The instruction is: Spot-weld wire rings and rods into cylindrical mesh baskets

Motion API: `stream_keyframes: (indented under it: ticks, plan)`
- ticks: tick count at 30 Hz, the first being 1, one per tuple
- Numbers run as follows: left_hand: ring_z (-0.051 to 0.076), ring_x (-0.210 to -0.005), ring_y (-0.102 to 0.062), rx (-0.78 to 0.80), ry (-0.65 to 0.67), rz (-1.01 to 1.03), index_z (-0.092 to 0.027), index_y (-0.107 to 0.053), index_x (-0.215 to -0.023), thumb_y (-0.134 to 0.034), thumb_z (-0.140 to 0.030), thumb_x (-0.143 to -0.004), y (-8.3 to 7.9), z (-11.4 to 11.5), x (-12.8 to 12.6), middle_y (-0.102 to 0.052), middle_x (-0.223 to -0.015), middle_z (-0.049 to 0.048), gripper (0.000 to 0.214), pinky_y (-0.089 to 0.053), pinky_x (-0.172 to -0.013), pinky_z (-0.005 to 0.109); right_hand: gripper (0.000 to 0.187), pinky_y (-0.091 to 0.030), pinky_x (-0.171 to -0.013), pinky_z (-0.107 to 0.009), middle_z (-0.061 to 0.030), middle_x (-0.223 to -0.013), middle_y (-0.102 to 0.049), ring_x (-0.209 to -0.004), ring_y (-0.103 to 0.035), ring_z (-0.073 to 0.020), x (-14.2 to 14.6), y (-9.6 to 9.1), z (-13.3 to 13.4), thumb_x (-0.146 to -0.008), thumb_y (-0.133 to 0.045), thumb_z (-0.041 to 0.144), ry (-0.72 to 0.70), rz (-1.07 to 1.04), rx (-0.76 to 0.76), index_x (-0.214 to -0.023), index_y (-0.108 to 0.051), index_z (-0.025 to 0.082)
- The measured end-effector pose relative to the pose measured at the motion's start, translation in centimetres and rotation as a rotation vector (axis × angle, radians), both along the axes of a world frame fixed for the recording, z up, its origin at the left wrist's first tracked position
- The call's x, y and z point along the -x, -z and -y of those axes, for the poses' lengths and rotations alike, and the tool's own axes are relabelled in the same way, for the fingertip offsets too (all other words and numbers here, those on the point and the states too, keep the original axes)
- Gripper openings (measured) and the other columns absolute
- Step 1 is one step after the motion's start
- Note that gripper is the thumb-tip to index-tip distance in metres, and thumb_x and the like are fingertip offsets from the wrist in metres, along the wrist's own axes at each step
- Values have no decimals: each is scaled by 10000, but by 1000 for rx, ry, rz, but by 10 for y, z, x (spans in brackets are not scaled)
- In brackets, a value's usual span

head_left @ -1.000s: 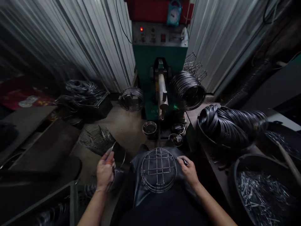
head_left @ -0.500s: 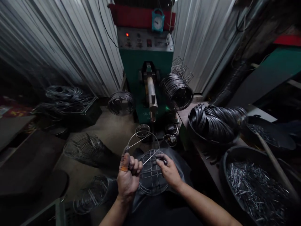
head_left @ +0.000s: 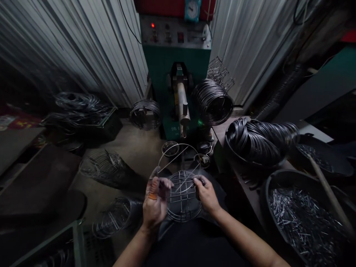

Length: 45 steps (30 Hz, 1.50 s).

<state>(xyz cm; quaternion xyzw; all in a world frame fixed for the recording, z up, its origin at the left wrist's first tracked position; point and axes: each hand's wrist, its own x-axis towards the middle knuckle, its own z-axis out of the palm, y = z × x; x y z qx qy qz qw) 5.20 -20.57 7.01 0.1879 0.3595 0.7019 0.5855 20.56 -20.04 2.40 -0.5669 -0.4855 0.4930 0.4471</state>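
A thin wire ring (head_left: 182, 144) with straight wires across it is held up between my hands, tilted away from me. My left hand (head_left: 155, 202) pinches its left side between thumb and forefinger, the other fingers curled behind; an orange band wraps the thumb. On the right side, my right hand (head_left: 208, 195) grips the ring with closed fingertips. Below, on my lap over dark cloth, rest round wire grids (head_left: 181, 202), stacked with crossing bars. The ring's lower part overlaps them in view, and I cannot tell whether it touches them.
Ahead stands a green machine (head_left: 155, 66) with a protruding metal arm (head_left: 183, 102). Wire coils (head_left: 213, 100) hang beside it. At right are a basin of bundled wire rings (head_left: 256, 142) and a tub of short metal rods (head_left: 303, 218). Wire grid stacks (head_left: 102, 168) stand on the left floor.
The view has tipped downward and shifted slightly left. My left fingers have loosened and shifted on the ring; my right hand has moved from the cross wire toward the ring's right edge.
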Motion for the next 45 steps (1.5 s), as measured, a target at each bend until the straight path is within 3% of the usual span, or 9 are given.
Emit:
stream_keyframes:
  ticks: [2,7,11,15,21,25,30,36,45]
  plan:
    - [94,-631,-519,38,56,-110,-210,-593,-906,-607,-477,-757,3,-3,10,-566,-695,-33,306,-453,-634,255,324,-481,-703,-272,-47,-785,-670,-785,-613,-185,-7,-1,-8,-806,-487,448,49,34,-20,-868,-656,178]
    - [125,-688,-598,281,326,-421,-171,-500,-1227,-684,-422,-691,28,-11,43,-659,-814,13,620,-472,-666,253,328,-458,-879,-357,-91,-992,-692,-969,-617,-238,-30,4,-18,-793,-497,354,-16,207,-66,-1013,-659,173]
    - [259,-1027,-599,281,377,-819,-136,-564,-1182,-660,-456,-672,62,-9,54,-671,-1073,108,610,-431,-921,378,355,-475,-883,-368,-76,-1039,-689,-986,-627,-243,-36,17,-15,-798,-499,308,-48,329,-95,-1106,-636,199]
    - [291,-1098,-570,324,333,-1110,-180,-611,-1140,-602,-447,-686,81,-2,51,-668,-1109,91,527,-419,-944,407,347,-467,-915,-390,-78,-1082,-679,-1014,-622,-246,-38,27,-14,-801,-497,279,-72,425,-138,-1106,-645,208]
    - [266,-1095,-573,265,289,-1152,-183,-631,-1111,-552,-443,-716,86,10,44,-641,-1164,83,479,-415,-954,390,330,-465,-920,-403,-87,-1082,-680,-1023,-622,-246,-43,38,-17,-800,-495,285,-96,414,-111,-1068,-668,199]
    - [253,-1030,-600,235,286,-1212,-189,-638,-1097,-511,-460,-747,87,13,43,-669,-1061,79,460,-446,-903,368,327,-479,-880,-395,-71,-1033,-700,-964,-642,-233,-46,42,-19,-792,-515,317,-88,302,-45,-1060,-667,205]
    - [254,-1047,-580,203,408,-1344,-187,-586,-1171,-427,-515,-803,80,15,48,-637,-1078,94,519,-439,-904,369,347,-456,-892,-380,-70,-1017,-699,-967,-625,-230,-50,35,-19,-725,-606,356,-112,127,62,-1018,-677,184]
    - [309,-1084,-530,162,580,-1624,-198,-380,-1347,-643,-649,-572,75,22,53,-554,-1169,115,934,-426,-891,420,411,-437,-898,-383,-70,-994,-694,-952,-615,-228,-52,32,-13,-667,-670,366,-97,48,120,-1027,-668,167]
    - [317,-1137,-485,121,614,-1772,-188,-313,-1358,-620,-689,-573,81,18,51,-519,-1226,138,981,-387,-895,403,402,-400,-951,-387,-54,-1070,-676,-1026,-589,-222,-50,41,-3,-691,-648,322,-72,49,106,-1074,-650,199]
